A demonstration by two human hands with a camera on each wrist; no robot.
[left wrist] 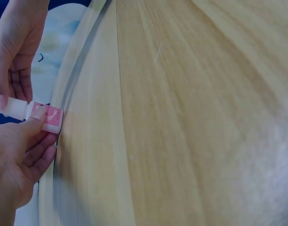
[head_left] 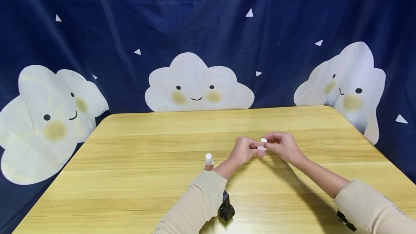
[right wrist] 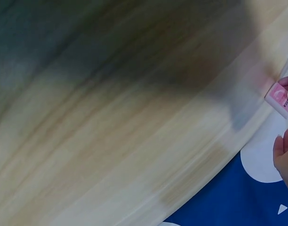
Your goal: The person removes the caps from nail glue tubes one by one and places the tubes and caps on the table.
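Observation:
My left hand (head_left: 242, 151) holds a small white bottle with a pink label (left wrist: 52, 117), thumb on the label and fingers beneath it. From the other side, my right hand (head_left: 286, 148) pinches the white cap (left wrist: 16, 108) at the bottle's neck between thumb and fingers. In the head view, the bottle is upright with its base low over the table, and the cap is at its top. The right wrist view catches only the labelled lower part of the bottle and some fingertips at its right edge.
A second small bottle (head_left: 209, 163), white-capped with a reddish label, stands on the wooden table (head_left: 130, 190) beside my left forearm, which partly hides it. Black wrist cameras hang under both sleeves. A dark blue curtain (head_left: 123, 17) with cloud faces rises behind the table's far edge.

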